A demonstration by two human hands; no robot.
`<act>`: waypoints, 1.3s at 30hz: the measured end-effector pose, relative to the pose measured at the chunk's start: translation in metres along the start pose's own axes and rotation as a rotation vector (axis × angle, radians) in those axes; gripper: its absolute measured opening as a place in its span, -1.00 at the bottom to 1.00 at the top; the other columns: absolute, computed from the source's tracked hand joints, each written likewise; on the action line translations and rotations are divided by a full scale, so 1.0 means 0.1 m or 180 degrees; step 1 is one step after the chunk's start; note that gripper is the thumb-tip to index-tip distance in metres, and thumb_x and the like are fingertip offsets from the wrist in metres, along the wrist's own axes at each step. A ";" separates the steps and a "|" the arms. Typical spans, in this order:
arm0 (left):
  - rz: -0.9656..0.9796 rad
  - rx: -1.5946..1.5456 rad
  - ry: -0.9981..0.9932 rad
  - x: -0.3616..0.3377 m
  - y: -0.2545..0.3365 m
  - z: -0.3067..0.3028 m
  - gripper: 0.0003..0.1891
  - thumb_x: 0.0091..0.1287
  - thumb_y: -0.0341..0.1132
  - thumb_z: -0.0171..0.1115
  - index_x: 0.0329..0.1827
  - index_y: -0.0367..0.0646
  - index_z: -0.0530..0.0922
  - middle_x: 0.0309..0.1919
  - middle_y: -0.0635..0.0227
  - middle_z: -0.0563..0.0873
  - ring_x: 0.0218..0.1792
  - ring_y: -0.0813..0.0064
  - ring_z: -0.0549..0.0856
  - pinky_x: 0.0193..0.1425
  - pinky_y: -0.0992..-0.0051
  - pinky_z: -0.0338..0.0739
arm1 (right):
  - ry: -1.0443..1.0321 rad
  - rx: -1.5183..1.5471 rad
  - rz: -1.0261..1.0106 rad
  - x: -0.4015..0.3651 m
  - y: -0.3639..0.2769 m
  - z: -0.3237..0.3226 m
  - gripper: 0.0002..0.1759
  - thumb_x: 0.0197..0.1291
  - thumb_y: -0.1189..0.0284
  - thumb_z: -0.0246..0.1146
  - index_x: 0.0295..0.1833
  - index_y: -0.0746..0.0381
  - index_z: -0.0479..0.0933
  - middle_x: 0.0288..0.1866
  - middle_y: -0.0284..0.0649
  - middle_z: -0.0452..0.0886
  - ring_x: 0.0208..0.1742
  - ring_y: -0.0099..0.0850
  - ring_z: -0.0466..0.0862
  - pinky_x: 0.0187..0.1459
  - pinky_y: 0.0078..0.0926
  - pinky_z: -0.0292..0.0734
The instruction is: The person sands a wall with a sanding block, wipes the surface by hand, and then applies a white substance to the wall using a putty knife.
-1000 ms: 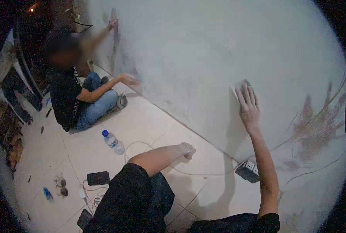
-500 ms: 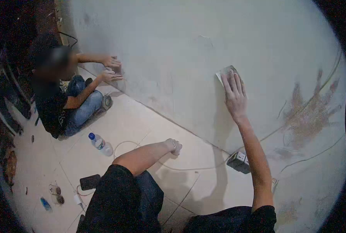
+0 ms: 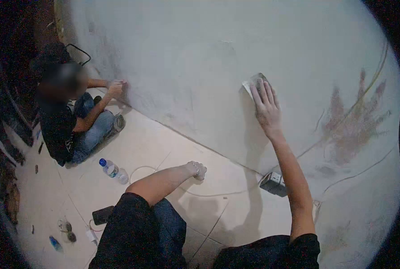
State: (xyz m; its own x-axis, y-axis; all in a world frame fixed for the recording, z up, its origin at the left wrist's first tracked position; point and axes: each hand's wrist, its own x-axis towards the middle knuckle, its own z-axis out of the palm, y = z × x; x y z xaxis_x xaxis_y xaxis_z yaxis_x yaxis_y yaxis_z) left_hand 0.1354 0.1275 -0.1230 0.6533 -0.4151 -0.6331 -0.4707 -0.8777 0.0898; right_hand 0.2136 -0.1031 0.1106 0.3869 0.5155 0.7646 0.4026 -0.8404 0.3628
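Note:
My right hand (image 3: pixel 268 110) lies against the pale wall (image 3: pixel 200 58), its fingers over a small grey sheet (image 3: pixel 259 80) that it presses flat there. One light edge of the sheet sticks out to the left of the fingers. Lower down, my left hand (image 3: pixel 198 171) is held over the tiled floor with its fingers curled in. Whether anything is inside it cannot be made out. A bracelet shows at that wrist.
At the left a person (image 3: pixel 56 112) sits by the wall, hands at its base. On the floor are a bottle (image 3: pixel 111 170), a phone (image 3: pixel 103 215), sunglasses (image 3: pixel 68 231) and a cable. A power outlet box (image 3: pixel 274 184) stands near my right forearm.
The whole view has shifted slightly. My right hand and the sheet are still together on the wall, a little further left in view. The other person's hands have come closer together.

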 end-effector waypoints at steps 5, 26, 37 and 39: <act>0.0057 0.0024 -0.0025 -0.18 0.10 -0.14 -0.50 0.23 0.07 -0.06 0.06 -0.09 0.50 0.06 0.11 0.55 0.08 0.13 0.54 0.13 0.15 0.42 | -0.0748 0.0235 -0.0586 -0.73 -0.18 0.43 -0.30 0.06 0.54 0.06 0.39 0.10 0.11 0.44 -0.21 0.10 0.43 -0.35 0.13 0.41 -0.32 0.04; 0.0264 0.0202 -0.0004 -0.04 -0.11 -0.07 -0.48 0.20 0.08 -0.01 0.04 -0.12 0.50 0.00 0.09 0.59 0.05 0.10 0.56 0.12 0.16 0.43 | -0.0121 0.0498 -0.0644 -0.64 -0.09 0.20 -0.42 0.11 0.44 -0.02 0.32 0.13 0.22 0.35 -0.24 0.27 0.38 -0.40 0.23 0.35 -0.39 0.16; 0.0157 0.0608 -0.0076 -0.11 0.55 -0.72 -0.49 0.23 0.10 -0.01 0.09 -0.06 0.47 0.01 0.10 0.58 0.08 0.11 0.53 0.17 0.16 0.39 | 0.0875 0.0733 0.1116 0.47 0.21 -0.42 -0.32 0.02 0.54 0.04 0.36 0.22 0.15 0.43 -0.09 0.11 0.43 -0.22 0.14 0.35 -0.19 0.13; 0.0221 0.0978 0.0004 -0.15 0.69 -0.93 -0.51 0.23 0.08 0.00 0.04 -0.10 0.50 0.01 0.10 0.58 0.05 0.10 0.55 0.14 0.15 0.42 | 0.0831 0.0941 0.1261 0.50 0.16 -0.50 -0.29 0.01 0.54 0.04 0.38 0.22 0.10 0.44 -0.09 0.08 0.44 -0.21 0.10 0.35 -0.17 0.10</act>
State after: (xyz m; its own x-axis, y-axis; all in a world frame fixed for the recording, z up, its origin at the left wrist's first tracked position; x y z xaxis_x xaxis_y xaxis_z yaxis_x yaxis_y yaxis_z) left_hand 0.1482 0.0505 -0.0364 0.6140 -0.4720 -0.6326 -0.6712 -0.7340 -0.1038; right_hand 0.1978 -0.0990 0.1809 0.3528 0.0796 0.9323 0.4983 -0.8593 -0.1153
